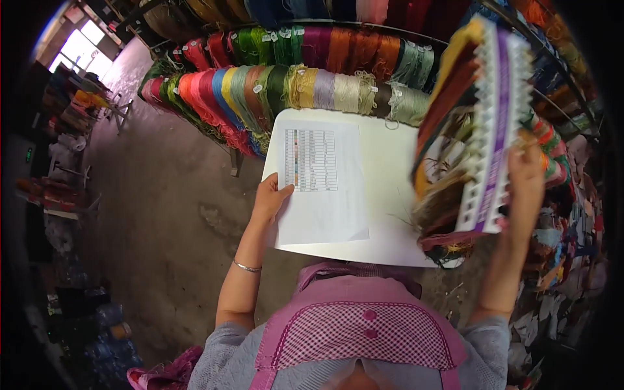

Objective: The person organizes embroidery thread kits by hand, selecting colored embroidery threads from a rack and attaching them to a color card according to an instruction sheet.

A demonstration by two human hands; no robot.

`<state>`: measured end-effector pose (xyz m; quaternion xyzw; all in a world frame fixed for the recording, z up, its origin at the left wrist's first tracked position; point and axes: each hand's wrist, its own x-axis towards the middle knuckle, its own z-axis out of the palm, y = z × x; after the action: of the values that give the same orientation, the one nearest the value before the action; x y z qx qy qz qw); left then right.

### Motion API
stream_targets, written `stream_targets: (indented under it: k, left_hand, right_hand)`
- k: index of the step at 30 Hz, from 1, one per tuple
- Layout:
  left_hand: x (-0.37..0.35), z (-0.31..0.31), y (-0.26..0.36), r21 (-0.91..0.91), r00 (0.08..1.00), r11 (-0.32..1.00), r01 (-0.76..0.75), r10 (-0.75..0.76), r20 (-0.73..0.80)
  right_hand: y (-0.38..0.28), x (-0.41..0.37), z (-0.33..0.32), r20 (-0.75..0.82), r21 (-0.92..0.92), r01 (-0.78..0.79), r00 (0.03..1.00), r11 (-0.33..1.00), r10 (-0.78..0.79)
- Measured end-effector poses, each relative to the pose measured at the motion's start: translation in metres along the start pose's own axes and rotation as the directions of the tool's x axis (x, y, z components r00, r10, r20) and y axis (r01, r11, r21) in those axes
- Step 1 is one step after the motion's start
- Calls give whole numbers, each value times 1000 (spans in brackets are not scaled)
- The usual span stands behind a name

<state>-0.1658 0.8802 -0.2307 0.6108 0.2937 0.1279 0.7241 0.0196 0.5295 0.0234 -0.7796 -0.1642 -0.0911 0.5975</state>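
Note:
A printed sheet of paper (pixel 322 214) with a table and a column of colour swatches lies on a white tabletop (pixel 390 188). My left hand (pixel 270 198) is closed at the sheet's left edge, its thumb on the paper; the other fingers are partly hidden. On the right, my right hand (pixel 525 179) grips a white thread holder (pixel 487 136), a long strip with notched edges and a purple stripe. Hanks of yellow, green, brown and dark red thread (pixel 439 149) hang from its left side. The holder is raised over the table's right part and slightly blurred.
Behind the table, skeins of coloured yarn (pixel 325 88) hang on a rack, with more rows above. Further yarn (pixel 552 247) hangs at the right. Along the left stand stacks of coloured material (pixel 78 107) beside the concrete floor (pixel 162 195). A bright doorway (pixel 84 49) is at the far left.

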Motion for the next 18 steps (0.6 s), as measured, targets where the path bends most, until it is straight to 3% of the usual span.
stream_targets:
  k: [2,3,5,6,7,8,9,10,11,12,14,15,17,18]
  left_hand:
    - [8,3,1,109,998,992,60,-57,-27]
    - [10,4,1,96,999,995,25,-22,-31]
    - [6,12,19,260,999,965,41,-35,-29]
    - [17,-1,1,419,1000,908,16,-4,-29]
    - [16,1,22,606,988,795,-20,108,-108]
    - [18,5,48,766,961,642,-27,228,-157]
    - [29,0,59,790,899,612,-35,364,-243]
    - [45,-11,69,760,885,645,-81,397,-243]
    - [63,-21,77,726,870,676,-128,428,-245]
    - [80,-22,87,684,851,690,-237,487,-196]
    - [116,-19,107,659,772,627,-416,626,-109]
    - [132,-15,114,677,715,558,-480,696,-67]
    - [165,-12,121,698,697,514,-498,717,-30]
    - [183,-13,119,739,648,460,-492,760,-41]
  right_hand:
    - [46,-11,27,131,137,-199,975,971,181]
    - [62,-22,35,178,135,-348,929,927,323]
    - [99,-47,50,269,145,-574,806,806,527]
    - [123,-62,55,334,177,-643,752,745,569]
    - [144,-77,58,369,159,-677,716,719,592]
    - [162,-88,57,421,71,-621,728,780,542]
    - [174,-98,54,473,-19,-550,731,835,492]
    - [178,-109,52,377,-172,-324,851,930,366]
    - [179,-115,52,308,-343,-87,930,935,199]
    - [148,-112,58,243,-341,-116,948,933,207]
    - [145,-111,58,251,-519,131,968,844,4]
    - [139,-114,64,192,-515,18,977,857,95]
    - [124,-118,79,106,-531,55,994,845,2]
    - [114,-123,91,30,-443,-73,995,893,96]
